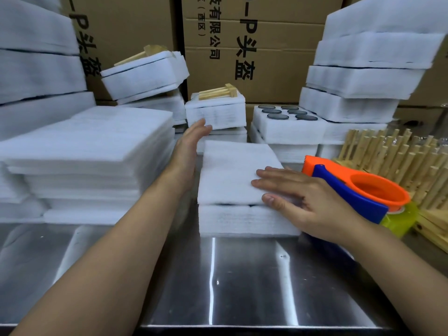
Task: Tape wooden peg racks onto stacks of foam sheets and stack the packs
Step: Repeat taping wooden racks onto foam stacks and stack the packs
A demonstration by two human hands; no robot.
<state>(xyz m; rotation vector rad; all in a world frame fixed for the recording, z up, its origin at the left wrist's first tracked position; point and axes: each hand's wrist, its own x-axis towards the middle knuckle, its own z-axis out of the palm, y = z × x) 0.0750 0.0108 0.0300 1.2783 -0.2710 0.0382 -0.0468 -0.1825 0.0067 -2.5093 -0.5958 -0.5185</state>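
Note:
A small stack of white foam sheets sits on the steel table in front of me. My right hand lies flat on its top sheet at the right front corner, fingers straight. My left hand stands edge-on with straight fingers against the stack's left side. A finished pack with a wooden peg rack on top stands behind, on other packs. Loose wooden peg racks lie in a pile at the right.
An orange and blue tape dispenser lies just right of my right hand. A wide pile of loose foam sheets fills the left. Tall piles of foam packs and cardboard boxes close off the back.

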